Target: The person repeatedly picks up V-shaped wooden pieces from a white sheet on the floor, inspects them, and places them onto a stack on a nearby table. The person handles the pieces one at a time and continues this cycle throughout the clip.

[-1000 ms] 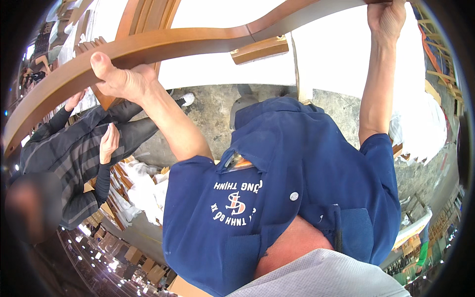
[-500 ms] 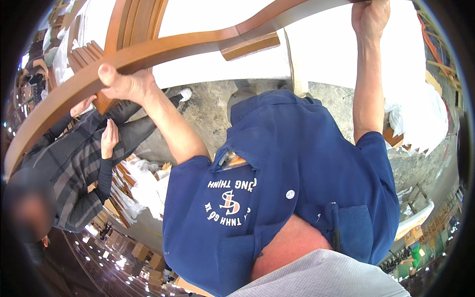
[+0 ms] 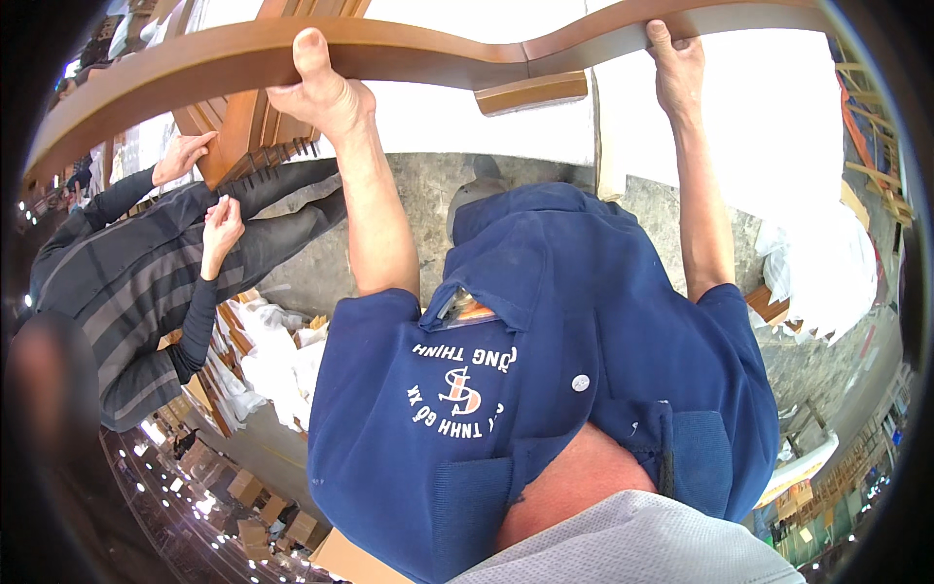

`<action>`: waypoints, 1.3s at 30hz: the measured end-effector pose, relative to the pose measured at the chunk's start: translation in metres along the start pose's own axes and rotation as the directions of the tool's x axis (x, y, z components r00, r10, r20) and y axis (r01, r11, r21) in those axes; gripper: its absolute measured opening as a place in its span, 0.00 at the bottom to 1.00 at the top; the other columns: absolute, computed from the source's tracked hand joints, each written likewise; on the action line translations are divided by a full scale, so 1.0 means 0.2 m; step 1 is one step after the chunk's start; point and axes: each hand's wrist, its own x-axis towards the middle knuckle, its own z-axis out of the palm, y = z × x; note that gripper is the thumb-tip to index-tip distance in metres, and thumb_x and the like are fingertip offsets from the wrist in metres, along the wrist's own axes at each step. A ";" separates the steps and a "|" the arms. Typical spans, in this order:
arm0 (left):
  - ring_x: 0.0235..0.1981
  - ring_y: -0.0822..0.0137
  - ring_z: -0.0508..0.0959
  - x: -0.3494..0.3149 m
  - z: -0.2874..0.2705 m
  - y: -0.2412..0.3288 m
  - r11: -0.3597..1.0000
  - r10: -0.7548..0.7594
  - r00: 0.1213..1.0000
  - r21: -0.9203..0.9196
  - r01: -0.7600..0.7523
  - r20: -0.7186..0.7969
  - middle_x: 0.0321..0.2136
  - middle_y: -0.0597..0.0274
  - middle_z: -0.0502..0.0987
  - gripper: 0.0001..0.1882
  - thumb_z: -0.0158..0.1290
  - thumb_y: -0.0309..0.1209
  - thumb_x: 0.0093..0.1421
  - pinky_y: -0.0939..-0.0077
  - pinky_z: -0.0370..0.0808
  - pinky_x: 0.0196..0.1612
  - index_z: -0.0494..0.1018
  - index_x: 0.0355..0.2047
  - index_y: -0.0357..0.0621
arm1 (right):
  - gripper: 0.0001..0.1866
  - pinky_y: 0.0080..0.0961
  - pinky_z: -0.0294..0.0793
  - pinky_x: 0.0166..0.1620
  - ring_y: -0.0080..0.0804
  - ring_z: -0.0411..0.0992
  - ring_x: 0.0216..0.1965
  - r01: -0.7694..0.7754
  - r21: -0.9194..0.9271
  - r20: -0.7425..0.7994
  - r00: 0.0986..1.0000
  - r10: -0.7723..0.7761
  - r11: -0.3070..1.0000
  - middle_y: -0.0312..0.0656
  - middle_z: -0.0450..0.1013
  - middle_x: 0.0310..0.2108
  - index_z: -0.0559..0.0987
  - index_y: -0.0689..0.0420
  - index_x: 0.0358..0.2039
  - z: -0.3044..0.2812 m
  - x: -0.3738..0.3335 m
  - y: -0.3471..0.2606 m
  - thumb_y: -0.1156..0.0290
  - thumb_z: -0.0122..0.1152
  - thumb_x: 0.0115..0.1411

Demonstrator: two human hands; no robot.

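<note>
A long, curved brown wooden rail (image 3: 428, 56) spans the top of the view, bending in a gentle S. My left hand (image 3: 329, 95) grips its left part, thumb up over the near face. Farther right, my right hand (image 3: 678, 76) grips the rail too, thumb on its near face and fingers beneath. Between my hands a short wooden block (image 3: 532, 93) sits against the rail's near edge. Below and behind the rail lies a white-covered work surface (image 3: 428, 122). Grooved wooden pieces (image 3: 251, 131) jut over the surface's edge near my left hand.
At the left a co-worker in dark clothes has one hand (image 3: 183, 158) at the grooved pieces and the other hand (image 3: 223, 234) nearer. White-wrapped bundles stand on the floor at right (image 3: 827, 273) and left (image 3: 277, 365). Cardboard boxes (image 3: 248, 487) are at lower left.
The rail's left end has swung away from me, from low at the left to higher up. My left hand has moved up and right, my right hand left and slightly nearer, both holding the rail.
</note>
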 end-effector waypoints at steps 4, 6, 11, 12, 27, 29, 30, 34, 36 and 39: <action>0.44 0.56 0.77 0.14 -0.06 0.10 0.992 -0.118 0.992 -0.048 0.121 0.046 0.43 0.56 0.75 0.34 0.67 0.43 0.45 0.53 0.74 0.52 0.71 0.49 0.39 | 0.44 0.31 0.69 0.57 0.35 0.68 0.54 0.013 0.029 -0.028 1.000 -0.012 1.000 0.46 0.70 0.52 0.65 0.66 0.58 0.06 0.07 -0.09 0.44 0.69 0.54; 0.46 0.52 0.76 0.29 -0.16 0.19 0.980 -0.158 0.969 -0.092 0.177 0.189 0.46 0.52 0.74 0.36 0.66 0.47 0.45 0.48 0.73 0.53 0.71 0.50 0.39 | 0.42 0.30 0.72 0.54 0.32 0.70 0.51 0.083 0.098 0.011 0.996 -0.085 0.992 0.43 0.72 0.49 0.66 0.65 0.57 0.12 0.16 -0.20 0.43 0.65 0.56; 0.47 0.46 0.72 0.65 -0.02 0.53 0.890 0.214 0.593 -0.405 0.209 0.776 0.45 0.48 0.73 0.37 0.59 0.44 0.53 0.41 0.66 0.57 0.62 0.60 0.43 | 0.42 0.29 0.73 0.50 0.33 0.70 0.51 0.017 -0.052 0.218 0.976 -0.005 0.998 0.43 0.71 0.50 0.65 0.64 0.58 0.33 0.41 -0.30 0.37 0.54 0.61; 0.46 0.47 0.73 0.67 -0.03 0.54 0.899 0.208 0.617 -0.396 0.185 0.759 0.45 0.44 0.73 0.36 0.55 0.40 0.55 0.43 0.67 0.55 0.59 0.61 0.38 | 0.42 0.33 0.74 0.49 0.33 0.68 0.52 -0.038 -0.089 0.195 0.979 0.055 0.995 0.42 0.70 0.50 0.65 0.63 0.58 0.46 0.39 -0.34 0.35 0.51 0.61; 0.32 0.72 0.77 0.66 -0.12 0.00 0.889 -0.420 0.825 0.356 0.289 0.379 0.31 0.61 0.79 0.10 0.60 0.24 0.53 0.77 0.74 0.39 0.77 0.36 0.34 | 0.42 0.45 0.71 0.50 0.54 0.72 0.46 -0.118 -0.951 -0.109 0.993 0.047 0.287 0.60 0.73 0.43 0.64 0.56 0.62 0.12 0.07 0.89 0.53 0.69 0.49; 0.31 0.71 0.76 0.73 -0.13 -0.14 0.891 -0.395 0.830 0.383 0.242 0.395 0.30 0.62 0.79 0.10 0.59 0.26 0.54 0.75 0.73 0.37 0.76 0.35 0.34 | 0.38 0.40 0.74 0.44 0.46 0.74 0.40 -0.241 -0.810 -0.185 0.970 0.157 0.535 0.56 0.74 0.40 0.65 0.56 0.61 0.07 0.14 0.82 0.59 0.66 0.51; 0.30 0.71 0.76 0.78 -0.17 -0.15 0.871 -0.448 0.805 0.392 0.295 0.389 0.29 0.62 0.78 0.10 0.59 0.27 0.55 0.75 0.73 0.36 0.77 0.35 0.34 | 0.35 0.36 0.76 0.41 0.41 0.75 0.36 -0.379 -0.650 -0.191 0.920 0.342 0.658 0.53 0.74 0.38 0.65 0.56 0.61 0.07 0.13 0.71 0.62 0.63 0.53; 0.30 0.72 0.76 0.84 -0.22 -0.22 0.871 -0.434 0.818 0.409 0.273 0.378 0.29 0.62 0.79 0.10 0.59 0.28 0.55 0.75 0.73 0.35 0.77 0.35 0.33 | 0.24 0.33 0.80 0.39 0.32 0.75 0.34 -0.357 0.008 0.029 0.934 0.356 0.934 0.44 0.74 0.37 0.66 0.61 0.56 0.08 0.18 0.26 0.62 0.51 0.62; 0.30 0.72 0.76 0.83 -0.23 -0.22 0.870 -0.430 0.826 0.410 0.272 0.364 0.29 0.62 0.79 0.10 0.58 0.28 0.55 0.75 0.73 0.35 0.77 0.35 0.34 | 0.24 0.31 0.81 0.37 0.32 0.76 0.34 -0.383 0.175 0.122 0.923 0.366 0.907 0.46 0.74 0.38 0.69 0.61 0.49 0.31 0.20 -0.17 0.52 0.50 0.66; 0.31 0.71 0.77 0.83 -0.21 -0.21 0.875 -0.392 0.835 0.436 0.210 0.386 0.29 0.61 0.79 0.11 0.58 0.29 0.55 0.74 0.73 0.37 0.77 0.36 0.34 | 0.29 0.27 0.81 0.33 0.30 0.76 0.29 -0.299 0.210 0.215 0.943 0.254 0.931 0.43 0.75 0.33 0.71 0.63 0.46 0.50 0.24 -0.43 0.45 0.51 0.65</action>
